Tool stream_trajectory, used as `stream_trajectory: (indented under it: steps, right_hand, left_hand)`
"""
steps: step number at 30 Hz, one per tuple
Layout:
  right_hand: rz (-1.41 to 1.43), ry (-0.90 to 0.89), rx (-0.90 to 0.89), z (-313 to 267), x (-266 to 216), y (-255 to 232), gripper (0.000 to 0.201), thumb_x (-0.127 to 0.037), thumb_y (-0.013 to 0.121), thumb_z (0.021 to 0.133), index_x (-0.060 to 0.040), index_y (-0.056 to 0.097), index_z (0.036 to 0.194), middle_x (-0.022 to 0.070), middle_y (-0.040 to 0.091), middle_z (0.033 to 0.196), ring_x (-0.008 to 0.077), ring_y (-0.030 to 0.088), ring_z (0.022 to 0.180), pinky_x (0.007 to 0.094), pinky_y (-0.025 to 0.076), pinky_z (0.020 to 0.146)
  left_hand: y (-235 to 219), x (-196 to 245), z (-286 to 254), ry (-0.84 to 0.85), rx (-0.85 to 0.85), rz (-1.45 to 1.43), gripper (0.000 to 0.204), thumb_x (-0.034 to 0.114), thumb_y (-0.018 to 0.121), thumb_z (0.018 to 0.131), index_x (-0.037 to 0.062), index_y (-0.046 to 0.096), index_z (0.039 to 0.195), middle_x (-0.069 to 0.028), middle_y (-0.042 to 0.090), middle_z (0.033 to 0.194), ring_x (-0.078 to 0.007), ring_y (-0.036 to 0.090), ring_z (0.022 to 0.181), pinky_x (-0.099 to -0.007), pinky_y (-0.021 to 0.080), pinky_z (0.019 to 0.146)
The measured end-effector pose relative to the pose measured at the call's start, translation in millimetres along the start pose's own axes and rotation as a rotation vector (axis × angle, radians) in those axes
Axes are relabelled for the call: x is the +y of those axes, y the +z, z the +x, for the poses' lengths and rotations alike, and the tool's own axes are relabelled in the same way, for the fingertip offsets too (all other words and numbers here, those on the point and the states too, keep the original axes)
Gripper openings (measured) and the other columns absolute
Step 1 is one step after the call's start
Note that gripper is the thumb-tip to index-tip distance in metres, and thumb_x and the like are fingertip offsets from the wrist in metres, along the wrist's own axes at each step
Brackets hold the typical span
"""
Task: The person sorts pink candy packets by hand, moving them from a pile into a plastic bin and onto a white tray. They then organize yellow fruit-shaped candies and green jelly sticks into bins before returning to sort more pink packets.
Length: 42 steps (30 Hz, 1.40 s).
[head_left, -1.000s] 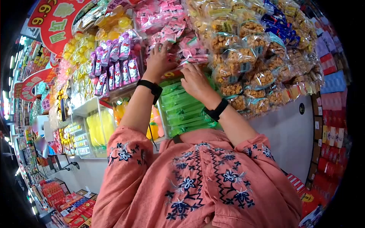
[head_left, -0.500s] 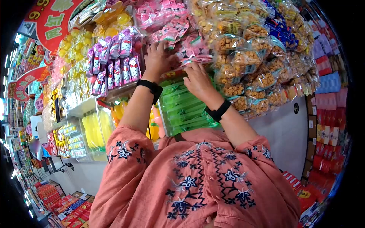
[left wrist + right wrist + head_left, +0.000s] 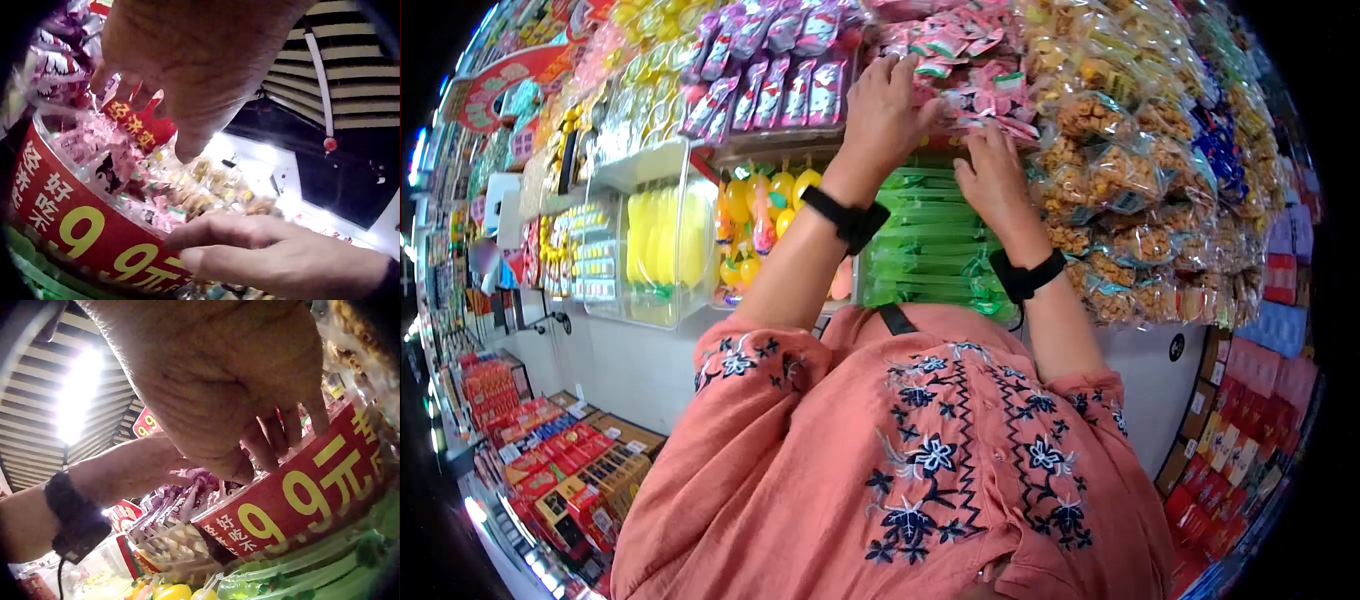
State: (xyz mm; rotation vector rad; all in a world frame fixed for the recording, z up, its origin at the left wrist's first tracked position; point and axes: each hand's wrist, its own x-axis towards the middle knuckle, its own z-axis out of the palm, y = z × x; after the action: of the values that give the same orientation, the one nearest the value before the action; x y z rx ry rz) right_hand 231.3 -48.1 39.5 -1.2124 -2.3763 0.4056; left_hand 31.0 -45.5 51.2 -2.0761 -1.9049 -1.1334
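Note:
A bin of small pink packets [image 3: 985,100] lies in front of both hands. My left hand [image 3: 890,115] reaches over its left side, next to the purple packets [image 3: 800,95], with fingers spread downward. In the left wrist view, those fingertips hang close over the pink packets [image 3: 94,134], beside a small red sign [image 3: 140,125]. My right hand [image 3: 1003,190] lies at the bin's front edge. The right wrist view has its fingers [image 3: 284,428] reaching over the rim above the red price label [image 3: 287,506]. Nothing shows held in either hand.
Green packaged items [image 3: 930,240] fill the bin below the hands. Bagged brown snacks [image 3: 1115,170] are piled on the right. Left of the green ones are yellow and orange fruit-shaped items [image 3: 765,210] and a clear box [image 3: 685,290] of yellow pieces.
The head view has shifted, so the display appears farther right and higher. Both hands remain at the pink packets' bin, lower against it than before.

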Motion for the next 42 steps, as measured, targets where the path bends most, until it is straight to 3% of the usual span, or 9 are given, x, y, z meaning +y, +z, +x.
stream_trajectory:
  steps: [8, 11, 13, 16, 17, 22, 30, 36, 42]
  right_hand:
    - [0.056, -0.08, 0.016, 3, 12, 3, 0.031, -0.014, 0.07, 0.085, 0.0032, 0.065, 0.11, 0.0193, 0.058, 0.114, 0.039, 0.053, 0.112, 0.048, 0.045, 0.098]
    - [0.028, -0.101, 0.022, 5, 14, 2, 0.031, -0.015, 0.07, 0.085, 0.0026, 0.065, 0.11, 0.0198, 0.058, 0.112, 0.0396, 0.054, 0.11, 0.0484, 0.046, 0.097]
    - [0.074, -0.095, 0.016, 5, 14, 1, 0.029, -0.015, 0.07, 0.085, 0.0021, 0.064, 0.107, 0.0198, 0.059, 0.108, 0.0408, 0.055, 0.107, 0.0489, 0.046, 0.095]
    - [0.11, -0.1, 0.015, 6, 14, -1, 0.026, -0.015, 0.07, 0.086, 0.0018, 0.064, 0.105, 0.0199, 0.06, 0.107, 0.0411, 0.055, 0.106, 0.0492, 0.046, 0.094]
    - [0.117, -0.105, 0.017, 6, 15, -1, 0.025, -0.015, 0.07, 0.086, 0.0018, 0.064, 0.104, 0.0201, 0.06, 0.107, 0.0412, 0.056, 0.106, 0.0492, 0.046, 0.094]
    - [0.13, -0.142, 0.006, 6, 23, 3, 0.024, -0.014, 0.069, 0.086, 0.0017, 0.064, 0.104, 0.0209, 0.06, 0.106, 0.0412, 0.056, 0.105, 0.0493, 0.046, 0.093]
    - [0.13, -0.181, 0.02, 5, 26, 7, 0.024, -0.015, 0.07, 0.086, 0.0023, 0.063, 0.102, 0.0213, 0.06, 0.104, 0.0412, 0.057, 0.103, 0.0493, 0.046, 0.092]
    - [0.051, -0.142, -0.016, 6, 28, 8, 0.027, -0.019, 0.066, 0.09, 0.0021, 0.065, 0.107, 0.019, 0.06, 0.108, 0.0388, 0.056, 0.106, 0.0467, 0.045, 0.094]
    - [0.079, -0.154, -0.02, 5, 23, 0, 0.027, -0.018, 0.066, 0.089, 0.0024, 0.064, 0.107, 0.0192, 0.059, 0.108, 0.0391, 0.056, 0.107, 0.0467, 0.045, 0.094]
  left_hand:
    - [-177, -22, -90, -0.177, 0.117, 0.264, 0.047, 0.014, 0.078, 0.087, 0.0009, 0.059, 0.128, -0.0163, 0.063, 0.124, -0.0318, 0.059, 0.115, -0.0409, 0.046, 0.099]
    - [-229, -56, -134, -0.304, 0.098, 0.589, 0.052, 0.021, 0.074, 0.09, -0.0003, 0.054, 0.132, -0.0229, 0.06, 0.122, -0.0423, 0.058, 0.112, -0.0469, 0.048, 0.096]
    - [-244, -71, -166, -0.565, -0.063, 0.662, 0.055, 0.029, 0.073, 0.091, -0.0022, 0.054, 0.132, -0.0254, 0.06, 0.126, -0.0436, 0.059, 0.113, -0.0475, 0.05, 0.094]
    - [-247, -73, -191, -0.745, -0.185, 0.587, 0.059, 0.035, 0.072, 0.091, -0.0026, 0.054, 0.132, -0.026, 0.064, 0.124, -0.0422, 0.064, 0.109, -0.0479, 0.052, 0.089]
    - [-247, -71, -195, -0.791, -0.195, 0.533, 0.047, 0.034, 0.068, 0.094, 0.0014, 0.059, 0.127, -0.0263, 0.069, 0.108, -0.0422, 0.067, 0.098, -0.0491, 0.053, 0.082]
    - [-251, -93, -211, -0.704, -0.124, 0.593, 0.019, 0.027, 0.061, 0.099, 0.0099, 0.065, 0.107, -0.0231, 0.069, 0.086, -0.0446, 0.067, 0.082, -0.052, 0.053, 0.068]
    - [-270, -81, -208, -0.659, -0.035, 0.605, 0.016, 0.026, 0.061, 0.099, 0.0107, 0.064, 0.102, -0.0191, 0.07, 0.083, -0.0411, 0.068, 0.076, -0.0495, 0.053, 0.062]
    - [-228, -36, -204, -0.502, 0.065, 0.586, 0.01, 0.021, 0.064, 0.098, 0.0108, 0.064, 0.099, -0.0183, 0.068, 0.08, -0.0406, 0.066, 0.071, -0.0472, 0.052, 0.058]
    - [-192, 5, -197, -0.55, 0.027, 0.502, 0.01, 0.016, 0.065, 0.095, 0.0091, 0.064, 0.102, -0.0186, 0.067, 0.081, -0.0407, 0.065, 0.071, -0.0479, 0.052, 0.059]
